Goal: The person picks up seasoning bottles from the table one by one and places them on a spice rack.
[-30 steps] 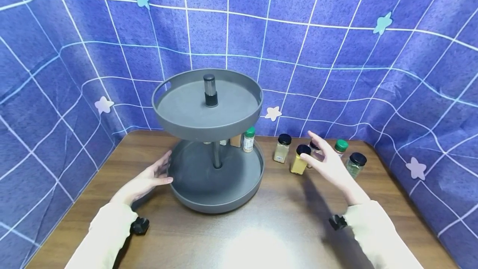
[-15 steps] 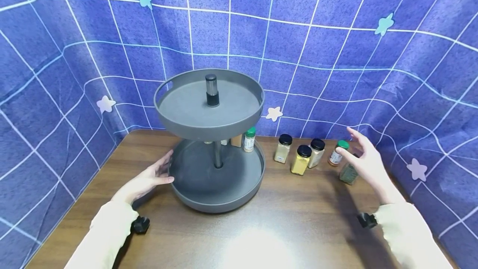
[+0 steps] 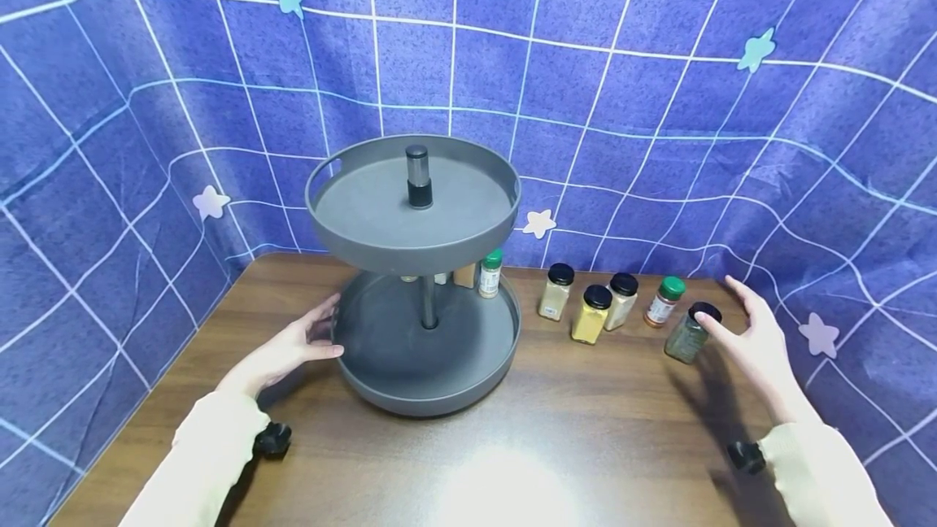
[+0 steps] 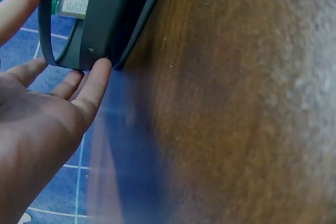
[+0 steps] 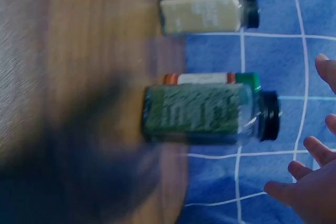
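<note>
A grey two-tier round tray stand (image 3: pixel 410 405) stands on the table. My left hand (image 3: pixel 289 356) rests at the left side of its lower tier, fingertips touching the wall beside a handle cut-out (image 4: pixel 71 30). Its fingers are extended. At the far right, my right hand (image 3: pixel 757 348) hovers by a jar of green herbs (image 3: pixel 686 336) with a black lid. Thumb and fingers are spread, and in the right wrist view the visible fingers stand apart from the herb jar (image 5: pixel 194 113). A green-lidded bottle (image 3: pixel 662 303) stands just behind the jar.
Left of the herb jar are a yellow spice jar (image 3: pixel 591 317) and two pale spice jars, one nearer the stand (image 3: pixel 555 295) and one behind (image 3: pixel 621 303). A green-capped bottle (image 3: pixel 490 276) and other containers stand on the lower tier. A blue curtain (image 3: pixel 586 88) surrounds the table.
My right hand has moved right, past the yellow and pale jars and the green-lidded bottle, to the herb jar. My left hand has stayed at the tray.
</note>
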`<state>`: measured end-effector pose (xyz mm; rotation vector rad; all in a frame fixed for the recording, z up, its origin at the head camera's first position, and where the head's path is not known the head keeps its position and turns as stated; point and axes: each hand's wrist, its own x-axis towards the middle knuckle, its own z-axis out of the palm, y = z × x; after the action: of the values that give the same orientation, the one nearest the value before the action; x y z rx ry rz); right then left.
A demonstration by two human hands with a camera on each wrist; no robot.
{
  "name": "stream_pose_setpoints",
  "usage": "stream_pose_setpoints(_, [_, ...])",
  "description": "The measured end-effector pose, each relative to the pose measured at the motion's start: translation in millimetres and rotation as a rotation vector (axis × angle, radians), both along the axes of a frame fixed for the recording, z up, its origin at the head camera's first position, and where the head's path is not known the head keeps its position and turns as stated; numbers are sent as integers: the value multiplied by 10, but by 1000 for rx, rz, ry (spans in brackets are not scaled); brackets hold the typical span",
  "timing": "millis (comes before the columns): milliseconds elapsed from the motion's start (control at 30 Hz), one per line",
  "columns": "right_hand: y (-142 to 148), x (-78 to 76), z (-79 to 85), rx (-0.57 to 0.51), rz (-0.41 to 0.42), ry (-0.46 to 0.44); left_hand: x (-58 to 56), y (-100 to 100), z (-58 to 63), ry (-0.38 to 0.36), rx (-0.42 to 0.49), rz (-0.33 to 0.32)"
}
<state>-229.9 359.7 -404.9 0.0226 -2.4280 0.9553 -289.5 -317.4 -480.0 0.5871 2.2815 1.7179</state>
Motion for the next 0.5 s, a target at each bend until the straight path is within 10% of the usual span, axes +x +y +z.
stream_pose_setpoints(500, [46,-20,-386,-184,-47,-60,26,3,-19,-38,45,14])
